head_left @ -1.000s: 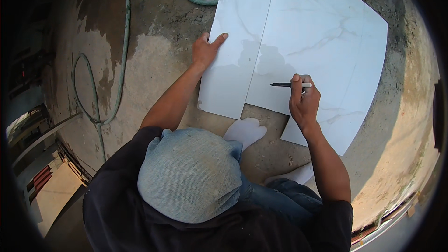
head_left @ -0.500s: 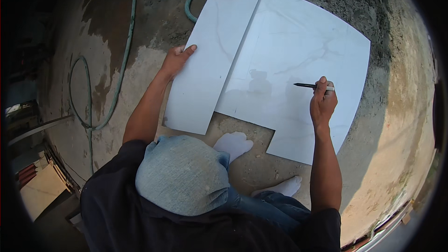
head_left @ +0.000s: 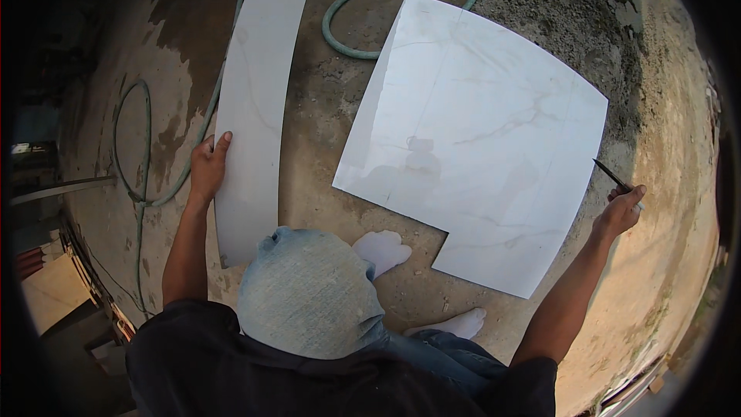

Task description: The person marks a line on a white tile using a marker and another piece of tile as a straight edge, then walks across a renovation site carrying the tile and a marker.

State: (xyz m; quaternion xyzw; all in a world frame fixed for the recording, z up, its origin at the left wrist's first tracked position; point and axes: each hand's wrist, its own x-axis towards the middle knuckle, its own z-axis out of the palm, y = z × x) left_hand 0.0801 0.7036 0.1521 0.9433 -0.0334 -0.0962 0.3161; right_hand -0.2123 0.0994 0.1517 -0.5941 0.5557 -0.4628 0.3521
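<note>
My left hand (head_left: 209,164) is closed on the left long edge of a narrow white tile strip (head_left: 258,100), its thumb on the top face. To the right, a large glossy white tile (head_left: 478,139) with grey veining lies on the ground. This tile has a notch cut from its near edge, and thin lines run across its face. Just beyond its right edge, my right hand (head_left: 622,211) grips a dark pencil-like marker (head_left: 611,174), the tip pointing back toward the tile's edge.
A green hose (head_left: 351,50) curves behind the large tile, and another looped hose (head_left: 147,147) lies at left. Rough grey mortar or gravel (head_left: 556,0) covers the ground at the far right. My white-socked feet (head_left: 382,251) are near the tile's notched side. Boards are stacked at lower left.
The strip has moved left with my left hand, off the large tile, leaving ground between them. My right hand has swung right and nearer with the marker, from above the tile to past its edge.
</note>
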